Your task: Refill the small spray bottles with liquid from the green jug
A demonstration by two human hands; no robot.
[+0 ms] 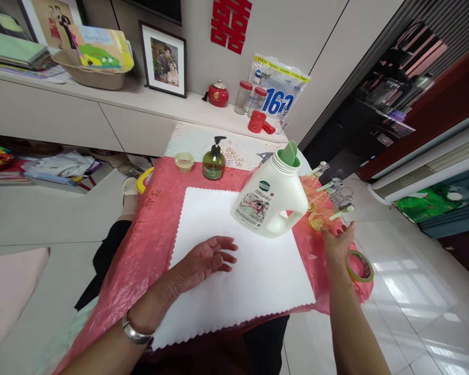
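Above the white scalloped-edged mat (234, 281), my left hand (208, 260) has its fingers apart and holds nothing. My right hand (338, 242) reaches to the table's right side, fingers spread, beside a clear bottle (318, 221) with a pale green nozzle; whether the thumb touches it I cannot tell. Other clear bottles (311, 183) with similar tops stand just behind. A large white detergent jug (285, 200) with a green spout stands on the mat's far right part. Near my right wrist lies a roll of tape (359, 265).
A green pump bottle (213, 164) and a small lidded cup (184, 162) stand at the back of the red plastic table cover (160, 192). Behind, a cabinet top holds two red-lidded jars (243, 98), a red pot (218, 95) and a framed photo (164, 62).
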